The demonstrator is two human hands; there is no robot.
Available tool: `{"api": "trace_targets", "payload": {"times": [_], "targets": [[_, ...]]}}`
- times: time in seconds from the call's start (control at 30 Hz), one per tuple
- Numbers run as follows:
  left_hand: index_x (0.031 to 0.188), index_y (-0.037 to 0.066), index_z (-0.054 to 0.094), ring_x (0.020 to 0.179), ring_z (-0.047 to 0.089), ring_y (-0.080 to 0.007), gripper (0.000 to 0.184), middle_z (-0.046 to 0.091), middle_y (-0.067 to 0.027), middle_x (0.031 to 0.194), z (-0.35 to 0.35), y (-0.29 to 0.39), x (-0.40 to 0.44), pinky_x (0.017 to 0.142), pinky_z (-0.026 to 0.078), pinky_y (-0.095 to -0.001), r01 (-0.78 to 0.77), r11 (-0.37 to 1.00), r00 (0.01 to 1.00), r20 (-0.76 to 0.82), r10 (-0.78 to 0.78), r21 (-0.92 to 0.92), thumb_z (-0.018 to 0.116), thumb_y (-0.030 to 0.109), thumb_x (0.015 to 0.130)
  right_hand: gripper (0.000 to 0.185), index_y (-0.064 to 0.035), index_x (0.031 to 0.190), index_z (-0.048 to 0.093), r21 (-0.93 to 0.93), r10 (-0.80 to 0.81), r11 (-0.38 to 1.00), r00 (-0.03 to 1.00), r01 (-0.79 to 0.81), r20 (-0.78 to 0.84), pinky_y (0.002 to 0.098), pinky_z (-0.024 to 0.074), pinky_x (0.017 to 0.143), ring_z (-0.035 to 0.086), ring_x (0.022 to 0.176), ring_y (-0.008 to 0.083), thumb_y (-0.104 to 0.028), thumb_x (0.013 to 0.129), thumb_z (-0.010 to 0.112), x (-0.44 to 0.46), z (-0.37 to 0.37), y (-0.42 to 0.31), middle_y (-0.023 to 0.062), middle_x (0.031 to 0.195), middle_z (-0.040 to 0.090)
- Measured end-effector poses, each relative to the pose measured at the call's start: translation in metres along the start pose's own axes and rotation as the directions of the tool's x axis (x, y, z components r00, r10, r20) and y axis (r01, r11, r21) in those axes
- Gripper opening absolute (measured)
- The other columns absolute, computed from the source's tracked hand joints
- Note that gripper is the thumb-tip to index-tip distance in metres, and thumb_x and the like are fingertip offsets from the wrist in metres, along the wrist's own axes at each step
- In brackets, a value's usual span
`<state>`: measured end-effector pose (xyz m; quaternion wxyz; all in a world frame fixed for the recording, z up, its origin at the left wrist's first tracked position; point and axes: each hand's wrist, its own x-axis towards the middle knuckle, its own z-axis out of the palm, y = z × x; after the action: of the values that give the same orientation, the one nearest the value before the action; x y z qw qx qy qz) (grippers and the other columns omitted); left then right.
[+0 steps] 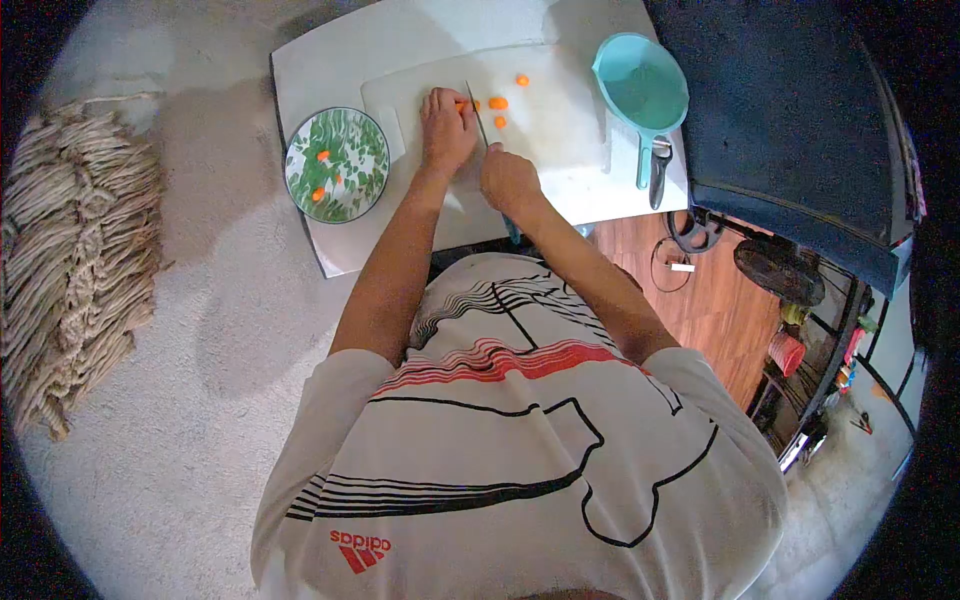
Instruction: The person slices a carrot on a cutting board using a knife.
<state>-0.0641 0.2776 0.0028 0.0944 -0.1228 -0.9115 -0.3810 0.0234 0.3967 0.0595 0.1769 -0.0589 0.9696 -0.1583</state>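
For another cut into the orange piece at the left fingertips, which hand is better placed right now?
Right, I'd say. The right hand already grips the knife, its blade right by the orange piece. The left hand seems occupied holding that piece.

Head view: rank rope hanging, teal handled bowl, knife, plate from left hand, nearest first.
1. Knife: just right of the left hand.
2. Plate: left side.
3. Teal handled bowl: right side.
4. Rope hanging: far left.
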Motion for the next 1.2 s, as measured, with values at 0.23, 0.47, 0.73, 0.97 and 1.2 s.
{"api": "trace_targets", "payload": {"times": [0.23,0.47,0.73,0.97,1.2], "targets": [[0.101,0.002,0.053,0.103,0.053,-0.0378,0.017,0.056,-0.0170,0.102,0.001,-0.009,0.002,0.095,0.040,-0.0505,0.007,0.999,1.000,0.016,-0.006,-0.053,0.062,0.009,0.089,0.026,0.0074,0.105,0.053,0.045,0.025,0.999,1.000,-0.024,-0.013,0.0476,0.0589,0.067,0.073,0.077,0.0387,-0.016,0.094,0.047,-0.006,0.001,0.006,0.0239,0.082,0.071],[0.102,0.003,0.053,0.104,0.053,-0.0376,0.016,0.056,-0.0175,0.103,-0.003,-0.011,0.000,0.095,0.040,-0.0507,-0.063,0.996,0.997,0.044,0.066,-0.065,0.061,0.007,0.088,0.029,0.0052,0.108,0.053,0.119,0.112,0.985,0.991,-0.121,0.077,0.0540,0.0570,0.074,0.071,0.081,0.0432,-0.019,0.098,0.041,-0.014,-0.007,0.024,0.0276,0.087,0.070],[0.103,0.003,0.052,0.104,0.053,-0.0375,0.019,0.056,-0.0169,0.103,0.005,-0.012,0.001,0.093,0.041,-0.0502,-0.016,1.000,1.000,-0.009,0.016,-0.022,0.062,0.007,0.087,0.028,0.0055,0.105,0.056,0.111,0.137,0.984,0.990,-0.137,0.005,0.0523,0.0574,0.073,0.072,0.080,0.0424,-0.017,0.096,0.043,-0.008,-0.028,-0.004,0.0273,0.084,0.071],[0.103,0.003,0.052,0.102,0.054,-0.0370,0.023,0.057,-0.0162,0.103,0.007,-0.016,0.001,0.091,0.041,-0.0498,-0.023,1.000,1.000,-0.016,0.023,-0.003,0.065,0.007,0.084,0.029,0.0084,0.107,0.056,0.036,0.056,0.998,0.998,-0.056,0.002,0.0502,0.0577,0.069,0.073,0.078,0.0401,-0.014,0.094,0.045,-0.009,-0.025,-0.007,0.0260,0.083,0.071],[0.107,0.003,0.051,0.103,0.053,-0.0376,0.027,0.057,-0.0171,0.105,0.002,-0.014,0.002,0.094,0.040,-0.0498,-0.018,0.998,1.000,0.020,0.019,-0.055,0.065,0.006,0.084,0.028,0.0101,0.107,0.056,-0.003,0.045,0.999,0.999,-0.045,-0.008,0.0480,0.0583,0.067,0.073,0.076,0.0388,-0.012,0.093,0.045,-0.007,-0.022,-0.009,0.0248,0.081,0.071]]}}
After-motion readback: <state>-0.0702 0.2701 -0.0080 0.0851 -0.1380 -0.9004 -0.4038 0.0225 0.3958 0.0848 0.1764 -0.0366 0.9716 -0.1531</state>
